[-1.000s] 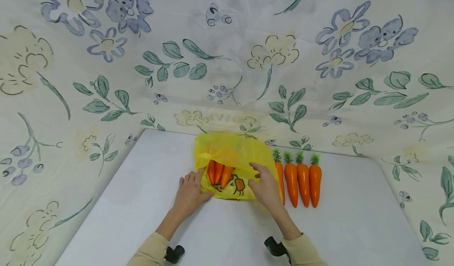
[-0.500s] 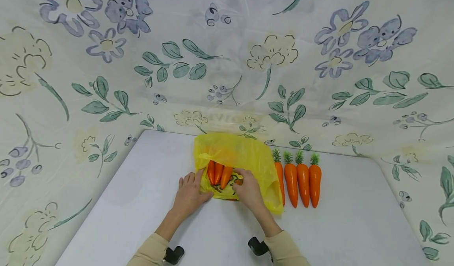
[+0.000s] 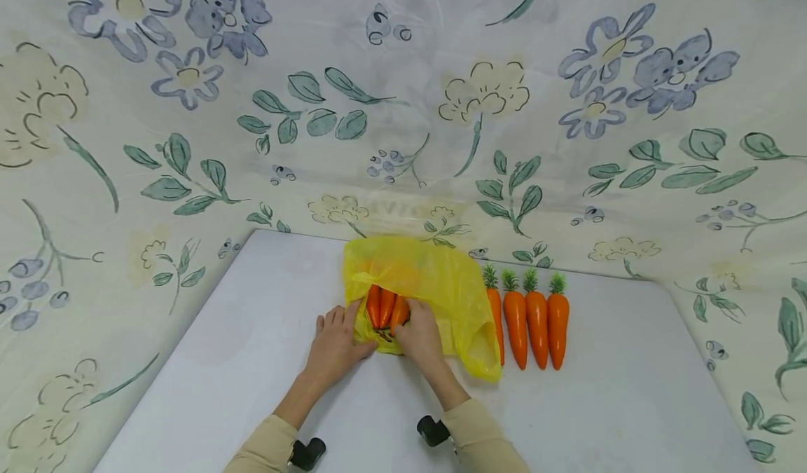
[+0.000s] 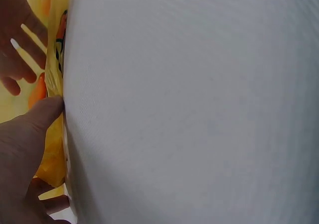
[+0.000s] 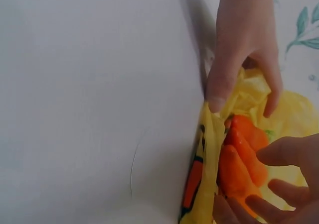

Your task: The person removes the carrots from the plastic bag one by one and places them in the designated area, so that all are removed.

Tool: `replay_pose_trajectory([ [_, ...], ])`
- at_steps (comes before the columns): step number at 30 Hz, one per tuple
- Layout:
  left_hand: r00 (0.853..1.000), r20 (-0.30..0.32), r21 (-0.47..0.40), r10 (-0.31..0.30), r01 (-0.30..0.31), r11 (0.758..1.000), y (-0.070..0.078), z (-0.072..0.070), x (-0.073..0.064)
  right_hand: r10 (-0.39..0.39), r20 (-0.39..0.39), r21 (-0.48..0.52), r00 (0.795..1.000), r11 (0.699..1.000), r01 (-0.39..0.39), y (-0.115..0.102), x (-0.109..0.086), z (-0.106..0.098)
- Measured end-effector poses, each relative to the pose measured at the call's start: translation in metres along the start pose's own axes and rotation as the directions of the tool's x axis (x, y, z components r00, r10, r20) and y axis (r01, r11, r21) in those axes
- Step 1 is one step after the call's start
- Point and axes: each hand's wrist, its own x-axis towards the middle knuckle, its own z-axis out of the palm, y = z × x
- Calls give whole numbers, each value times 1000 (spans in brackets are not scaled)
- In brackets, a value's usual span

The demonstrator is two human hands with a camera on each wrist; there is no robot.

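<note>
A yellow plastic bag [image 3: 441,270] lies flat with a dark drawing on it. In its torn-looking opening show several orange carrots [image 3: 384,307], tips toward me. My left hand [image 3: 336,338] rests at the bag's left edge, thumb and a finger pressing the plastic; in the right wrist view the left thumb [image 5: 222,87] lies on the rim. My right hand [image 3: 419,334] is at the opening, beside the rightmost carrot. Seen in the right wrist view, its fingers [image 5: 286,152] are spread and loosely bent over the carrots [image 5: 241,162]; part of its grasp is hidden.
Several more carrots with green tops [image 3: 536,329] lie in a row right of the bag, the leftmost partly covered by it. All lie on a white table [image 3: 618,389]. Behind stands a floral-patterned cloth [image 3: 403,122]. Black wrist cameras [image 3: 433,431] sit by both sleeves.
My right hand has moved left, from the bag's right part to the carrots in the opening. My left hand has stayed at the bag's left edge.
</note>
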Motion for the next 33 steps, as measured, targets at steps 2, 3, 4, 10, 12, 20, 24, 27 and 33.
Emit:
replay_pose_trajectory([
  [2,1000,1,-7,-2,2,1000,0,-1,0,-2,-36,-8,999,1000,2,-2,2,5],
  [3,1000,4,-10,-5,5,1000,0,-1,0,-1,-56,-8,998,1000,1,-3,3,8],
  [4,1000,6,-13,-7,7,1000,0,-1,0,3,-73,-6,997,1000,-4,-4,4,10],
  [10,1000,9,-30,-21,22,999,0,-2,0,73,-150,49,986,997,-66,-9,7,16],
  [12,1000,10,-33,-21,22,999,0,-2,0,100,-164,74,981,993,-89,-11,8,17],
  [20,1000,10,-27,-16,16,999,0,-1,1,86,-183,0,979,996,-88,-9,9,23],
  [24,1000,0,-25,-10,10,1000,0,-2,1,55,-165,-46,985,997,-64,-7,8,26],
  [27,1000,-4,-18,-4,4,1000,0,-3,0,29,-168,-75,985,996,-42,-4,9,27],
  [33,1000,-9,-9,6,-6,1000,0,-3,0,6,-169,-83,986,996,-20,-2,10,28],
])
